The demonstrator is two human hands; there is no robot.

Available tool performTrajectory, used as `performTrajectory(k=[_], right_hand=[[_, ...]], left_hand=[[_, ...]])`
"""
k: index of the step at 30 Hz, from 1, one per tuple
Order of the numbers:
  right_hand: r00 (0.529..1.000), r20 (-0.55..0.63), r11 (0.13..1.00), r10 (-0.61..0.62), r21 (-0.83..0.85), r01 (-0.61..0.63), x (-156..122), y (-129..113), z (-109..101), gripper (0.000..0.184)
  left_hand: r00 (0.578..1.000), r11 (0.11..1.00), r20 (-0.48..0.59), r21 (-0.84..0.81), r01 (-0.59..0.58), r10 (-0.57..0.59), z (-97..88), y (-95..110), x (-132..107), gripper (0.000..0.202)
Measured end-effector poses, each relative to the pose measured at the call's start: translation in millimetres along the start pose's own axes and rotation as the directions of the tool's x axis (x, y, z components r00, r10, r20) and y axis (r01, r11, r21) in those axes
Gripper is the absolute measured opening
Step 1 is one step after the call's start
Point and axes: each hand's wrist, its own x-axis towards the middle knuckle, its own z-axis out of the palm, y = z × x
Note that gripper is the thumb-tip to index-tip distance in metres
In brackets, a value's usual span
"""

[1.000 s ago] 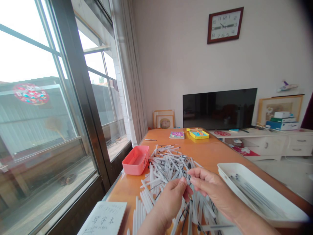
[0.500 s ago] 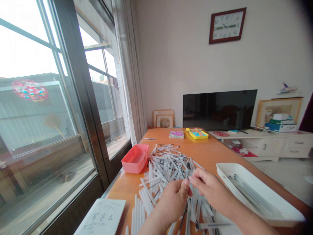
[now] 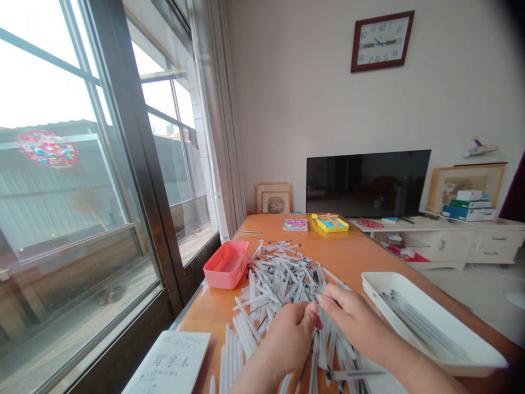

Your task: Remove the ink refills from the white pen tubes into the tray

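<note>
A big heap of white pen barrels and thin black refills point(image 3: 283, 282) covers the middle of the orange table point(image 3: 353, 254). My left hand point(image 3: 291, 334) and my right hand point(image 3: 348, 317) meet just above the near part of the heap. Both are closed in a pinch, fingertips touching each other around a small pen part that I cannot make out. A thin dark refill hangs down below the left hand.
A pink tray point(image 3: 227, 265) stands left of the heap. A white tray point(image 3: 430, 323) with dark refills lies at the right. A notebook point(image 3: 172, 361) lies at the near left edge. Small books and a yellow box point(image 3: 330, 223) sit at the far end.
Both hands have sunk a little lower toward the heap and stayed pinched together. The view has shifted slightly.
</note>
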Motion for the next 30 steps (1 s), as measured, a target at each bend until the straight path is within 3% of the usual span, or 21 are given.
performTrajectory(k=[3,8,12,16,21,30], right_hand=[[1.0,-0.018,1.0,0.02,-0.016,-0.02,0.5,1.6,1.1,0.046],[0.998,0.059,0.999,-0.017,0.039,0.015,-0.9,0.4,-3.4,0.041],[0.999,0.051,0.999,-0.017,-0.028,0.018,0.6,4.5,-0.5,0.042],[0.999,0.038,1.0,0.013,-0.012,-0.012,1.0,7.7,0.7,0.048],[0.997,0.081,1.0,-0.003,-0.002,0.003,-0.9,6.6,-3.0,0.043],[0.999,0.032,1.0,0.02,-0.006,-0.02,1.4,8.6,1.6,0.043]], left_hand=[[1.0,1.0,-0.001,0.009,0.004,-0.004,0.2,-0.6,-0.6,0.066],[1.0,1.0,0.008,-0.001,-0.002,0.002,-0.9,-4.7,0.1,0.066],[0.999,1.0,0.024,-0.004,-0.023,0.023,0.2,-8.1,1.1,0.062],[0.999,1.0,0.035,-0.005,-0.029,0.03,-0.2,-6.3,1.9,0.06],[0.998,1.0,0.051,-0.003,-0.031,0.031,-1.9,-3.2,1.4,0.058],[0.998,0.998,0.032,0.017,-0.058,0.057,-0.5,-6.2,1.4,0.05]])
